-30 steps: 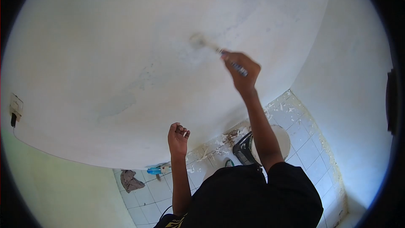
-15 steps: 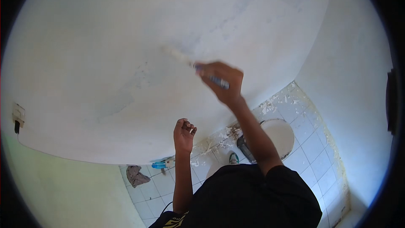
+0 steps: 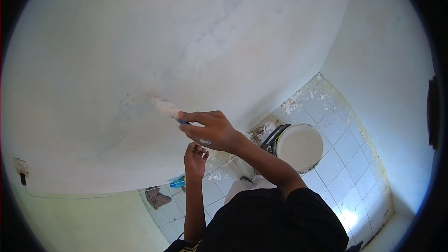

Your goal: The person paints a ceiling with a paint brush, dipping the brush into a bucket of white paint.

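Paintbrush (image 3: 166, 107) pinched firmly in fingers of right hand (image 3: 212, 128), bristle end at stained wall (image 3: 261, 56); left hand (image 3: 195, 159) just below, fingers loosely half-curled, nothing visible in grasp.

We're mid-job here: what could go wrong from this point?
1. The left hand is raised near the wall, so it might smear the surface; whether it touches is unclear.
2. The right hand holds the brush with its pale-coated bristles at the wall; it might drip onto the tiles below.
3. Pale flakes litter the tiles along the wall and could make footing slippery.
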